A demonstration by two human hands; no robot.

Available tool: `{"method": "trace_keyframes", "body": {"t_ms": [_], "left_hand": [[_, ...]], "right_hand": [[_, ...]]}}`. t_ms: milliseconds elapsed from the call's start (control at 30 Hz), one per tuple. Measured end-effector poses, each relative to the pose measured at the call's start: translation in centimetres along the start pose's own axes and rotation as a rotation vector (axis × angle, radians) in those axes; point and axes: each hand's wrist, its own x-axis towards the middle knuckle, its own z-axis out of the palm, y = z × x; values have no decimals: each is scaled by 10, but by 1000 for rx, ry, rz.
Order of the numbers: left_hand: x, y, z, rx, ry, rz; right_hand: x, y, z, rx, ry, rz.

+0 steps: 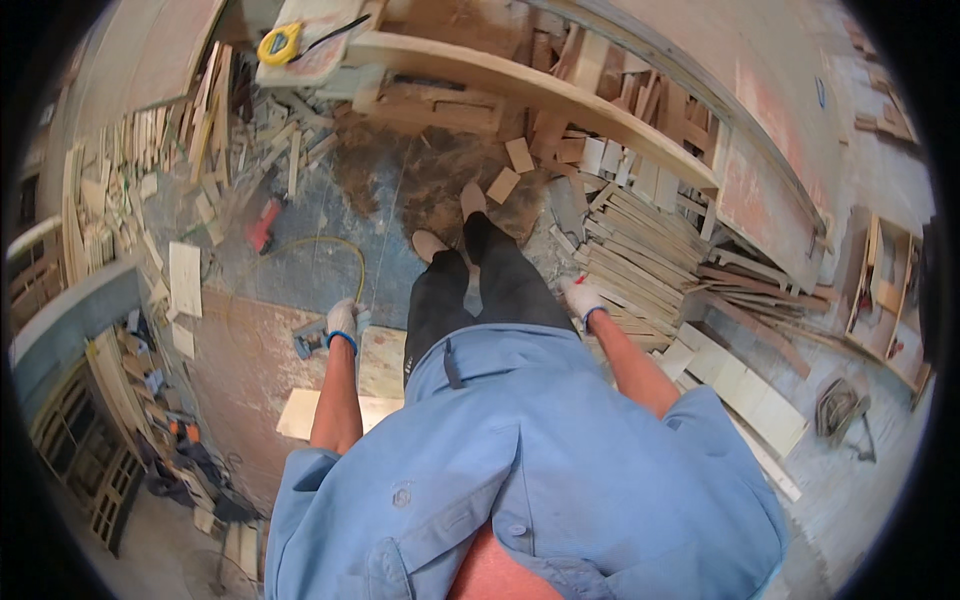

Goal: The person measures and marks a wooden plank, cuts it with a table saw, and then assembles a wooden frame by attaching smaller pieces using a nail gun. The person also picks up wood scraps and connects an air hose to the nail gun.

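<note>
The left hand [341, 319], in a pale glove with a blue cuff, has its grip closed around a blue-grey tool [307, 341], which sits low beside the person's left leg, above a pale board [375, 412]. A thin yellowish hose [340, 241] arcs over the floor [320, 271] from near a red tool [264, 226] to the left hand. The right hand [581, 298], gloved alike, is at the person's right hip; a small red thing [580, 281] shows at its fingers, but I cannot tell whether that grip is closed on it. Just beyond this hand lies a stack of wooden strips [640, 262]. Ahead of the feet, two small wooden blocks [503, 185] lie near the right shoe [473, 199]. Farther off, a yellow tape measure [279, 45] rests on a pale board end, beside a long wooden beam [540, 92]. Scrap wood [110, 190] crowds the far left.
</note>
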Motion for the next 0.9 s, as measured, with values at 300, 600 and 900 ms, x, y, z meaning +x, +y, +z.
{"method": "trace_keyframes", "body": {"t_ms": [300, 600, 900], "left_hand": [[-15, 58, 85, 230, -211, 87], [-61, 78, 176, 321, -257, 119], [-69, 19, 251, 601, -332, -7]], "right_hand": [[4, 83, 22, -45, 172, -87], [28, 118, 16, 374, 29, 24], [4, 110, -28, 950, -56, 250]]}}
